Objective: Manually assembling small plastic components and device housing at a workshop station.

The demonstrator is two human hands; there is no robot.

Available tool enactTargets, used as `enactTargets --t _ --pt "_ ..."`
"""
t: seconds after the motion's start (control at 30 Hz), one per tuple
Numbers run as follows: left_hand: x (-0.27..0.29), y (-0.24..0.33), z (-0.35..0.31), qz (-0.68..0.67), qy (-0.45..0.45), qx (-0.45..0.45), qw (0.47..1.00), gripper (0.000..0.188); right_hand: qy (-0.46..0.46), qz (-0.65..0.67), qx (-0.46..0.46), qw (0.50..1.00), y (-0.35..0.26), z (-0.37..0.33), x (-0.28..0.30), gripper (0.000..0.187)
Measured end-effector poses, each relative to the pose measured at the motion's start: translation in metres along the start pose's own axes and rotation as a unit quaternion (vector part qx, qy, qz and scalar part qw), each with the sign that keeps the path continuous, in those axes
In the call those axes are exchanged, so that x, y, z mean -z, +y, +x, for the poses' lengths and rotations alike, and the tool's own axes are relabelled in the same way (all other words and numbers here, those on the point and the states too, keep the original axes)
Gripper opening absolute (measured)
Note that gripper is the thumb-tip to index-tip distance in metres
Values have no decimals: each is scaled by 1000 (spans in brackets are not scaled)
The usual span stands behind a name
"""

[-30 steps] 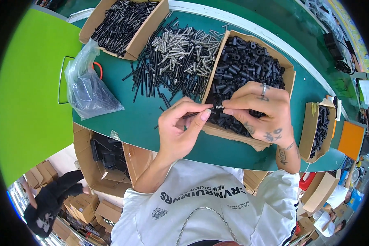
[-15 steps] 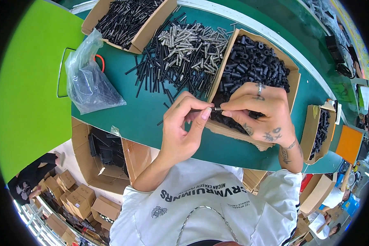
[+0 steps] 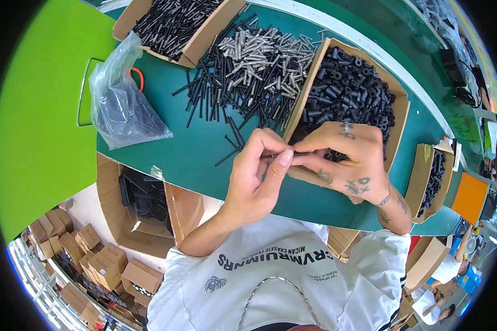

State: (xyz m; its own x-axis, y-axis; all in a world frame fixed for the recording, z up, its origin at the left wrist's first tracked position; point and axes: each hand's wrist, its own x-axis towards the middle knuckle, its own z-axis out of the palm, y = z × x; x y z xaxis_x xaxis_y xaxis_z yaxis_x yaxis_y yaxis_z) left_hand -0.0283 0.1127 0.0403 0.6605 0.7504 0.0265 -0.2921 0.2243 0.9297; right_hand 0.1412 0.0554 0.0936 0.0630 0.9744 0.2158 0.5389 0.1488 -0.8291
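Note:
Above the near edge of the green table, my left hand (image 3: 258,179) is closed, thumb and forefinger pinching a thin black pin (image 3: 300,154), much of it covered by the fingers. My right hand (image 3: 350,160) is closed on the other end of this pin, fingertips almost touching the left ones. Any spring on it is hidden. Beyond the hands lies a pile of silver springs (image 3: 259,52) mixed with long black pins (image 3: 207,102). Under and behind my right hand stands a cardboard box (image 3: 401,118) of short black plastic tubes (image 3: 348,83).
A second box (image 3: 199,47) of dark pins stands at the far left, near a clear plastic bag (image 3: 124,107) of dark parts. To the right is a small box (image 3: 417,176) of black pieces. Below the table edge sits an open carton (image 3: 113,212); a green board (image 3: 44,121) is left.
Both hands have come closer together, my left shifting slightly right. The spring seen on the pin between them is now covered. The person at the lower left is out of view.

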Motion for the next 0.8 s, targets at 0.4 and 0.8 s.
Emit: enactTargets --t 0.4,0.8 --pt "32 41 27 286 -37 -109 951 10 52 37 -67 996 -11 1 16 18" --pt "119 49 159 634 195 -185 725 7 44 -1 -102 994 -4 -30 35 20"
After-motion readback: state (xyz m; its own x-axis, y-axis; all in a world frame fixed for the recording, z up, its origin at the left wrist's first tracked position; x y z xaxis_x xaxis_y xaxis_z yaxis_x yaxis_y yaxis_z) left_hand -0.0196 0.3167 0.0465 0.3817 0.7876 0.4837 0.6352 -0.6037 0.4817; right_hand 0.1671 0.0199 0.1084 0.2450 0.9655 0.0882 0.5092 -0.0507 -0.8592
